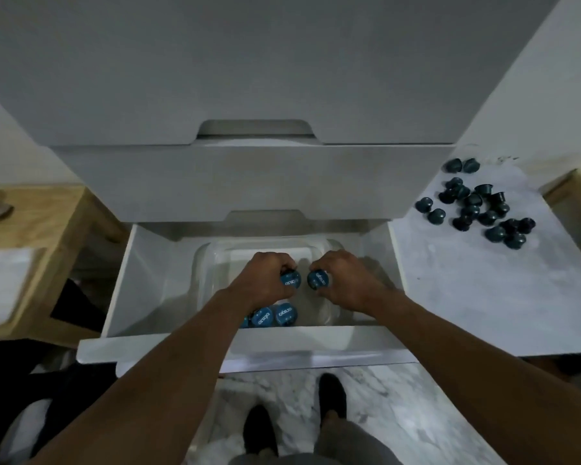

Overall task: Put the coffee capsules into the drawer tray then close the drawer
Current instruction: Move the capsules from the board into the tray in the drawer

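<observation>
The drawer (138, 290) stands open with the clear tray (200, 273) inside. Over the tray, the left hand (265, 280) is curled round one capsule (289, 279) and the right hand (346, 280) round a second capsule (318, 280), just beside each other. Stored capsules (284, 315) lie at the tray's near end; a loose pile (480, 206) lies on the counter (467, 297), well right of the tray.

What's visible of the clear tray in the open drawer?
The clear tray looks like transparent plastic, rectangular with rounded corners and a raised rim. It sits flat in the open drawer. At least two blue capsules lie lid-up in its near-left corner. Above it, the left hand holds a capsule and the right hand another.
</observation>
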